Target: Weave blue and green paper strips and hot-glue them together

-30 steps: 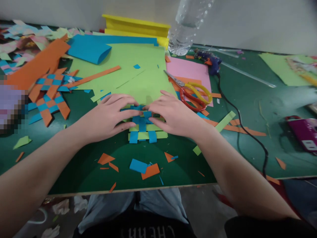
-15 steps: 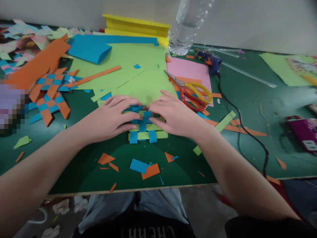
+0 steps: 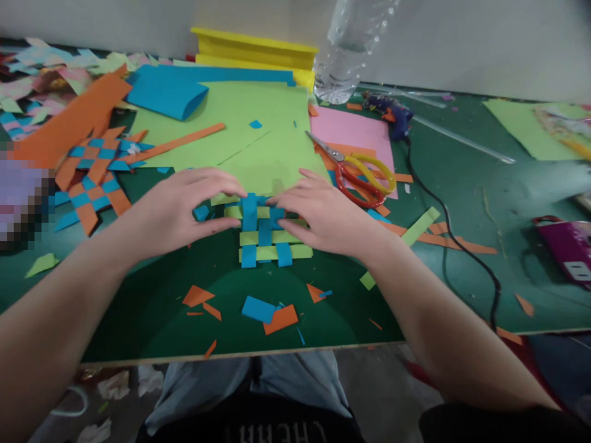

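A small weave of blue and green paper strips (image 3: pixel 264 232) lies on the green table in front of me. My left hand (image 3: pixel 203 200) is at its left side, thumb and fingers spread apart. Its fingertips are by the top of a blue strip (image 3: pixel 249 212), and the thumb is at the left end of a green strip. My right hand (image 3: pixel 314 209) keeps hold of the weave's right side, fingertips on the blue strips and thumb low over the green ends. This hand hides part of the right side.
Scissors (image 3: pixel 364 175) lie at the right on pink paper (image 3: pixel 355 126). A glue gun (image 3: pixel 397 117) with a black cord, a water bottle (image 3: pixel 344 61) and a green sheet (image 3: pixel 258 135) are behind. Orange-blue weaves (image 3: pixel 99 151) lie left; paper scraps (image 3: pixel 281 319) lie near the front edge.
My left hand has drawn back to the left off the weave, and its thumb and fingers have spread, uncovering the left blue strip. My right hand has stayed in place.
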`<state>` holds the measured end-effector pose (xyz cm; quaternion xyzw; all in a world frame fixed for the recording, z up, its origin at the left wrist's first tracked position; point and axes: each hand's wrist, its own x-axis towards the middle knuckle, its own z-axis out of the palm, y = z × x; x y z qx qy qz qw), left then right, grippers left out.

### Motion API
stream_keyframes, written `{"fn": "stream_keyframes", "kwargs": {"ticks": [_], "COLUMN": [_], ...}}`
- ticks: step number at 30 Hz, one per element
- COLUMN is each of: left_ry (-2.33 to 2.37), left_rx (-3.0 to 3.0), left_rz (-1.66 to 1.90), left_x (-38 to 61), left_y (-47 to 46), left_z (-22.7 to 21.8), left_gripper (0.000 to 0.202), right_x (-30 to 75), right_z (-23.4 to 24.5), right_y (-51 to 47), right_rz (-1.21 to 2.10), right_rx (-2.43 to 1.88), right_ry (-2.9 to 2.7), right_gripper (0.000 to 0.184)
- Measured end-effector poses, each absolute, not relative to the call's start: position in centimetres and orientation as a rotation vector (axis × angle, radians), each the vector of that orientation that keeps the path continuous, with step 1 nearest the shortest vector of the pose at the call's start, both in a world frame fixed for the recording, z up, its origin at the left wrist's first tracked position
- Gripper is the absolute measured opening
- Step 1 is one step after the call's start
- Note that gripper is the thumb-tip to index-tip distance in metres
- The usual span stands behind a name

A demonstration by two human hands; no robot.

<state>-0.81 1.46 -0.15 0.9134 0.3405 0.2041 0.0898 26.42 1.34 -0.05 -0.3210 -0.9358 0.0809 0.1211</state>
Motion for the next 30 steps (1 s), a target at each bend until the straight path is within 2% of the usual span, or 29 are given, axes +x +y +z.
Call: {"fn": "stream_keyframes", "kwargs": {"ticks": [6,15,19,23,30], "left_ry": [1.169,1.116,1.040,1.008,0.966], "left_rx": [2.634,2.726,2.759,2.769,2.777], "left_rz": [0.552,0.472,0.450,0.520,0.444], "left_x": [-1.9,-1.3,-1.2,-1.1,-0.8], "left_y": [1.6,1.4,1.5,1.5,1.6], "left_z": [0.6,0.4,0.1,-0.3,-0.5], "left_gripper": [0.050,0.048,0.040,0.040,0.040], "right_x": [26.4,26.5,26.6,26.6,26.5], "right_z": [-0.1,0.0,0.1,0.1,0.2], "right_y": [1.3,1.3,1.3,1.2,1.2], "right_rz": [0.234,0.276,0.280,0.268,0.272], "right_rx": [-0.943,-0.926,-0.921,-0.938,-0.931], "right_ry": [-2.736,-2.743,-2.746,-2.759,-2.769], "right_gripper": [0.022,0.024,0.024,0.022,0.023]}}
